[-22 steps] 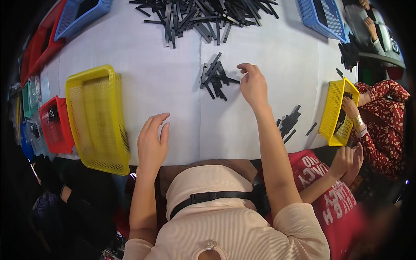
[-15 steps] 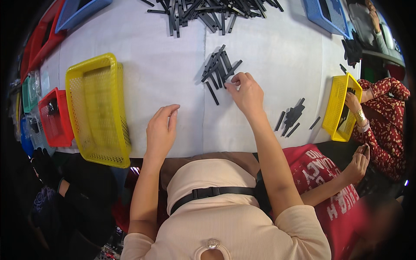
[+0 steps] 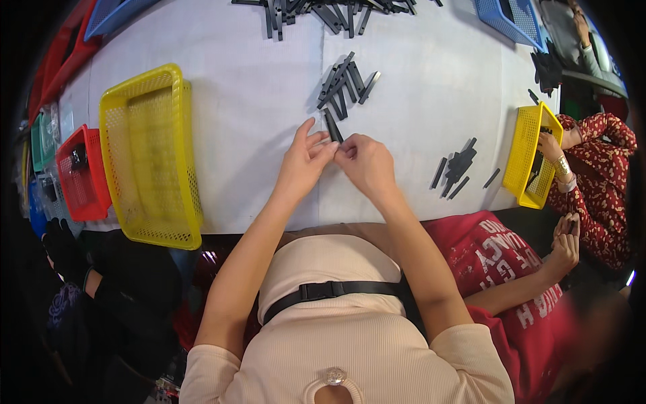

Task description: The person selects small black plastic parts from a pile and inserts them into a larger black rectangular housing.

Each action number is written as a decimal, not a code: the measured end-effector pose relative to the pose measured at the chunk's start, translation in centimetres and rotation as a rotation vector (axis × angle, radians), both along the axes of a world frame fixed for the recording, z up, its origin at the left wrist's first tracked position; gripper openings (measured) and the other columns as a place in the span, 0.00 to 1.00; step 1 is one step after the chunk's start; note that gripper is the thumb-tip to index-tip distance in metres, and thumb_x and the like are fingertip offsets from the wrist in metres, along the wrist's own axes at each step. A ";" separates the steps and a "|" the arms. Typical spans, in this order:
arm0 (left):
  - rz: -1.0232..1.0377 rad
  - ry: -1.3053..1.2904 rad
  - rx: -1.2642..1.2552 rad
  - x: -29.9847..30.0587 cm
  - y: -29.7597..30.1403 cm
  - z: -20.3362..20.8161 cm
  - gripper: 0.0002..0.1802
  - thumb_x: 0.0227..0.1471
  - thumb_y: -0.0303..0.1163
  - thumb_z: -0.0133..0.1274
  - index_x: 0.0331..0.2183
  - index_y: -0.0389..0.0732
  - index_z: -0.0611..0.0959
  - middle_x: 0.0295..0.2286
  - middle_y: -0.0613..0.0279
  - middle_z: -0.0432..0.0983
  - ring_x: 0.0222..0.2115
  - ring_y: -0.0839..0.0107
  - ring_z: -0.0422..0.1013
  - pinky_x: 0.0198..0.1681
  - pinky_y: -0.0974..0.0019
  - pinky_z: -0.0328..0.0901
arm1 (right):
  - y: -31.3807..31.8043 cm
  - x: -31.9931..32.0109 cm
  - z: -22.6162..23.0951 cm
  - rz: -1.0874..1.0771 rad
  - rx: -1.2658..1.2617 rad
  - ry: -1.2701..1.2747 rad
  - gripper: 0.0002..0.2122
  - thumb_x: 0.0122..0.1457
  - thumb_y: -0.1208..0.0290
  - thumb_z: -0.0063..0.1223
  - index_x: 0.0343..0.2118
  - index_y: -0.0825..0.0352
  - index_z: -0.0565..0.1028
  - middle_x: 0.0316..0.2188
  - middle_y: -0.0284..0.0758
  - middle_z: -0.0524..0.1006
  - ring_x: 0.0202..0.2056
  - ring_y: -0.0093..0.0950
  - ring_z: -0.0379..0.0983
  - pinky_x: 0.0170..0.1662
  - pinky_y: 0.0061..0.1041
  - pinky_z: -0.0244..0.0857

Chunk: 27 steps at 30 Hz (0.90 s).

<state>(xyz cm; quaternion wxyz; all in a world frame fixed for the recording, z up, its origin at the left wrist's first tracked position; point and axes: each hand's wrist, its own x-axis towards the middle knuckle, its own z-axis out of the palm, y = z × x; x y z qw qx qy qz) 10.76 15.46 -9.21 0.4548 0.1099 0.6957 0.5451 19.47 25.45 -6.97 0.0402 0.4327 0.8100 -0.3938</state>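
In front of me, my right hand (image 3: 365, 163) pinches the lower end of a slim black bar (image 3: 332, 126), which points away from me. My left hand (image 3: 304, 159) meets it there, thumb and fingertips against the same end, with the index finger lifted apart; the exact grip is partly hidden. Just beyond the bar's far tip lies a small loose heap of similar black bars (image 3: 341, 84), some crossing over others. One bar at its right side catches the light.
A big yellow basket (image 3: 195, 202) stands at left beside a red basket (image 3: 106, 195). Far ahead is a large heap of bars (image 3: 330, 13). More bars (image 3: 460, 165) lie at right, near another yellow basket (image 3: 517, 155) with a co-worker's hand (image 3: 548, 146) in it. A red-shirted person sits close at right.
My right hand has drawn back from the small heap with a bar. My left hand has moved right and forward to meet it. The view has shifted slightly.
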 end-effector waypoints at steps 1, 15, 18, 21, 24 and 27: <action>0.070 -0.129 0.055 0.0 0.6 0.7 0.21 0.53 0.29 0.42 0.49 0.35 0.62 0.37 0.55 0.72 0.32 0.73 0.69 0.33 0.72 0.65 | -0.8 -0.1 0.3 0.045 0.015 0.063 0.07 0.42 0.68 0.55 0.20 0.67 0.74 0.20 0.37 0.75 0.23 0.33 0.72 0.27 0.28 0.65; 0.194 -0.447 -0.037 -3.5 -0.8 3.4 0.17 0.58 0.37 0.33 0.37 0.34 0.70 0.18 0.71 0.58 0.13 0.84 0.47 0.13 0.80 0.42 | 8.7 -3.6 -3.4 -0.376 0.109 -0.106 0.14 0.45 0.58 0.54 0.23 0.66 0.76 0.19 0.37 0.76 0.24 0.32 0.73 0.31 0.31 0.65; 0.240 -0.435 0.093 -2.8 -0.9 2.5 0.16 0.58 0.36 0.32 0.38 0.35 0.69 0.23 0.66 0.64 0.18 0.83 0.58 0.16 0.80 0.53 | 6.6 -3.4 -1.7 -0.258 -0.065 0.029 0.13 0.44 0.60 0.54 0.24 0.67 0.76 0.19 0.38 0.76 0.22 0.31 0.73 0.28 0.29 0.65; 0.319 -0.528 0.125 -1.8 0.4 3.5 0.16 0.58 0.35 0.31 0.41 0.35 0.67 0.31 0.60 0.68 0.30 0.76 0.68 0.28 0.73 0.66 | 1.7 -2.8 1.6 -0.092 -0.186 0.116 0.12 0.45 0.63 0.55 0.25 0.69 0.77 0.19 0.38 0.76 0.20 0.28 0.72 0.25 0.25 0.65; 0.234 -0.602 0.211 -1.6 -0.1 3.7 0.16 0.57 0.33 0.32 0.43 0.34 0.64 0.36 0.55 0.68 0.36 0.70 0.69 0.37 0.65 0.69 | -0.6 -2.3 2.3 -0.137 -0.374 0.271 0.10 0.49 0.67 0.53 0.25 0.71 0.76 0.19 0.38 0.76 0.19 0.25 0.72 0.24 0.21 0.65; 0.214 -0.597 0.205 -1.4 -0.3 4.5 0.15 0.57 0.32 0.34 0.43 0.35 0.65 0.35 0.57 0.69 0.35 0.71 0.69 0.37 0.65 0.69 | -0.8 -1.9 4.3 -0.188 -0.450 0.259 0.09 0.51 0.70 0.51 0.25 0.72 0.76 0.19 0.38 0.76 0.16 0.23 0.70 0.22 0.19 0.64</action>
